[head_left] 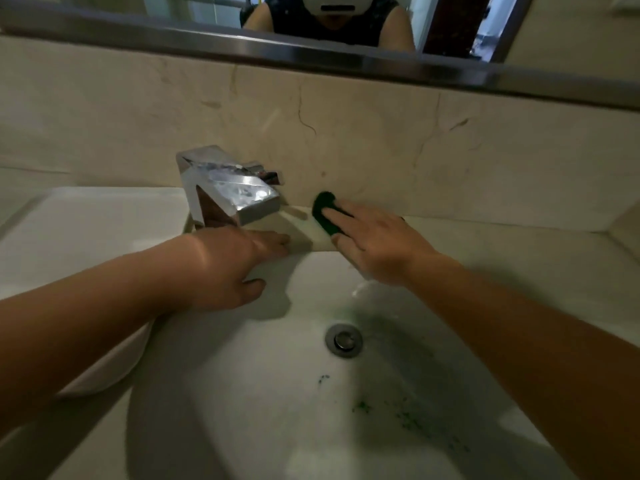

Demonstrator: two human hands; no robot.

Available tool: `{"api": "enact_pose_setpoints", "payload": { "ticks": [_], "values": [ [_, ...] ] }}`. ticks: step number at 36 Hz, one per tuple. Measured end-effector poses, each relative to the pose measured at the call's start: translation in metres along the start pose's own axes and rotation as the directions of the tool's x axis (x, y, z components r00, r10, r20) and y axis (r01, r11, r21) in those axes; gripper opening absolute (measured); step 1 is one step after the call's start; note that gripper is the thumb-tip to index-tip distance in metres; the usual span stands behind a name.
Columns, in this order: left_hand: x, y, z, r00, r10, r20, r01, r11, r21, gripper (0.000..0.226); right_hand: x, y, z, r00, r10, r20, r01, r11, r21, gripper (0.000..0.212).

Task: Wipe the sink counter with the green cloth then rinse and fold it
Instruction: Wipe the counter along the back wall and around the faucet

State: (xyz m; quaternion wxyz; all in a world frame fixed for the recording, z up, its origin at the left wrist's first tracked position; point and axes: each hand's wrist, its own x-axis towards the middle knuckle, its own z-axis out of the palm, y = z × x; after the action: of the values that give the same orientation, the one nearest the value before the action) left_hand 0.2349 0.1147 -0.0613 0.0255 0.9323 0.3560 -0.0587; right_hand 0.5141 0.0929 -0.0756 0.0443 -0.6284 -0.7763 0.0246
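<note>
The green cloth (pixel 325 211) lies on the sink counter (pixel 502 258) just behind the basin, to the right of the tap. My right hand (pixel 374 244) presses flat on it with straight fingers and covers its near part. My left hand (pixel 228 268) rests on the basin's back rim in front of the tap, fingers extended and holding nothing.
A chrome tap (pixel 228 188) stands at the back of the white basin (pixel 242 393), whose drain (pixel 343 340) sits mid-bowl. Green specks (pixel 398 414) dot the bowl. A beige backsplash (pixel 381 133) and a mirror frame (pixel 311 53) rise behind the counter.
</note>
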Motion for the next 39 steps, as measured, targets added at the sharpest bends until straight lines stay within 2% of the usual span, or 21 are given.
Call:
{"api": "enact_pose_setpoints", "payload": {
  "ticks": [4, 7, 10, 11, 13, 15, 18, 21, 23, 25, 26, 29, 31, 33, 36, 39],
  "values": [
    [0.006, 0.010, 0.000, 1.000, 0.021, -0.005, -0.021, 1.000, 0.013, 0.083, -0.046, 0.056, -0.007, 0.984, 0.179, 0.001, -0.179, 0.983, -0.037, 0.060],
    [0.008, 0.020, 0.001, 1.000, 0.011, -0.014, -0.011, 1.000, 0.017, 0.083, -0.080, 0.085, -0.013, 0.939, 0.343, 0.011, -0.342, 0.939, -0.040, 0.062],
    [0.007, 0.024, 0.001, 1.000, -0.013, -0.007, 0.013, 1.000, 0.019, 0.085, -0.106, 0.097, -0.009, 0.928, 0.366, -0.069, -0.370, 0.928, -0.050, 0.086],
    [0.006, 0.024, 0.001, 1.000, -0.021, 0.000, 0.021, 1.000, 0.014, 0.085, -0.114, 0.096, -0.007, 0.928, 0.359, -0.096, -0.364, 0.930, -0.044, 0.084],
    [0.005, 0.024, 0.001, 0.999, -0.029, 0.016, 0.030, 0.999, -0.016, 0.086, -0.126, 0.086, -0.006, 0.904, 0.411, -0.120, -0.414, 0.910, 0.002, 0.061],
    [0.004, 0.026, -0.002, 0.999, -0.032, 0.015, 0.033, 0.998, -0.052, 0.086, -0.137, 0.072, -0.008, 0.926, 0.345, -0.152, -0.345, 0.938, 0.025, 0.054],
    [0.003, 0.028, -0.004, 0.999, -0.049, -0.001, 0.049, 0.996, -0.071, 0.083, -0.146, 0.052, -0.019, 0.976, 0.186, -0.112, -0.172, 0.977, 0.123, 0.046],
    [0.003, 0.029, -0.003, 0.997, -0.075, 0.010, 0.075, 0.994, -0.073, 0.084, -0.153, 0.041, -0.046, 0.975, 0.163, -0.148, -0.124, 0.962, 0.242, 0.042],
    [0.003, 0.030, -0.003, 0.996, -0.092, 0.014, 0.093, 0.992, -0.084, 0.084, -0.157, 0.052, -0.064, 0.926, 0.246, -0.285, -0.168, 0.948, 0.271, 0.041],
    [0.003, 0.032, -0.003, 0.994, -0.106, 0.014, 0.107, 0.990, -0.089, 0.084, -0.158, 0.077, -0.075, 0.844, 0.385, -0.374, -0.313, 0.919, 0.239, 0.040],
    [0.003, 0.032, -0.003, 0.994, -0.106, 0.010, 0.107, 0.990, -0.097, 0.084, -0.159, 0.091, -0.075, 0.808, 0.464, -0.364, -0.407, 0.885, 0.224, 0.041],
    [0.005, 0.030, -0.002, 0.995, -0.100, 0.005, 0.100, 0.987, -0.128, 0.082, -0.152, 0.117, -0.052, 0.720, 0.682, -0.130, -0.654, 0.729, 0.203, 0.047],
    [0.006, 0.027, -0.002, 0.996, -0.090, 0.007, 0.090, 0.987, -0.132, 0.081, -0.140, 0.117, -0.032, 0.702, 0.711, -0.033, -0.694, 0.695, 0.188, 0.050],
    [0.005, 0.022, 0.000, 0.997, -0.076, 0.009, 0.077, 0.988, -0.136, 0.082, -0.120, 0.106, -0.016, 0.768, 0.633, -0.092, -0.610, 0.768, 0.193, 0.049],
    [0.000, 0.020, -0.002, 1.000, -0.018, 0.020, 0.020, 0.992, -0.123, 0.084, -0.086, 0.076, -0.002, 0.887, 0.439, -0.141, -0.404, 0.888, 0.220, 0.046],
    [-0.009, 0.019, -0.007, 0.999, 0.015, 0.043, -0.011, 0.994, -0.107, 0.079, -0.050, 0.048, 0.004, 0.941, 0.319, -0.115, -0.295, 0.937, 0.188, 0.047]
  ]
}}
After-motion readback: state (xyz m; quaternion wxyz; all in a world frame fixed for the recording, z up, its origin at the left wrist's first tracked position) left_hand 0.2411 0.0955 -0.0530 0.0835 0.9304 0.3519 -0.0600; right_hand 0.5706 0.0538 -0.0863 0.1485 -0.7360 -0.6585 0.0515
